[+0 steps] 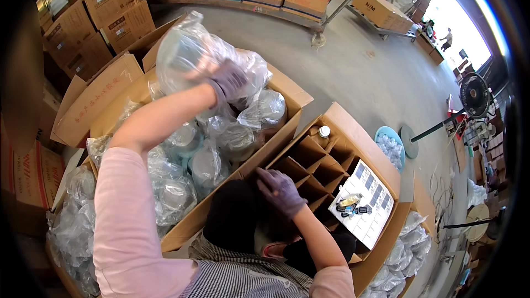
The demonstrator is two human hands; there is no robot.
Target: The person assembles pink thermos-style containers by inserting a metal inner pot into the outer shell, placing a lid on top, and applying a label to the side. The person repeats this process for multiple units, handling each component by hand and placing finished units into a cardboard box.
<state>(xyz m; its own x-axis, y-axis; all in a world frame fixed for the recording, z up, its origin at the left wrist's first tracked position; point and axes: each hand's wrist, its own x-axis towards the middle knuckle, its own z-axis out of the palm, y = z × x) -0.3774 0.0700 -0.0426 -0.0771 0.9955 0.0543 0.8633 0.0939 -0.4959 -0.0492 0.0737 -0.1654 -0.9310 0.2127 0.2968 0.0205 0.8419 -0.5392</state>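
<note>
My left hand [227, 81], in a grey-purple glove, reaches across a large open carton. It is closed on a clear plastic-wrapped container [182, 58], which is large, round and blurred by motion. Below it the carton holds several clear jars [207, 165] in crinkled plastic bags. My right hand [281, 190], gloved too, lies with its fingers stretched out at the near left edge of a divided carton [361, 138]. A white-capped bottle [323, 132] stands in one far compartment of that carton.
A white sheet of labels [364, 204] with small dark pieces on it covers the divided carton's right side. Another carton of bagged items [406, 248] stands at right. Beyond are a blue basin [390, 146], a black fan [476, 92] and a loaded trolley [317, 25].
</note>
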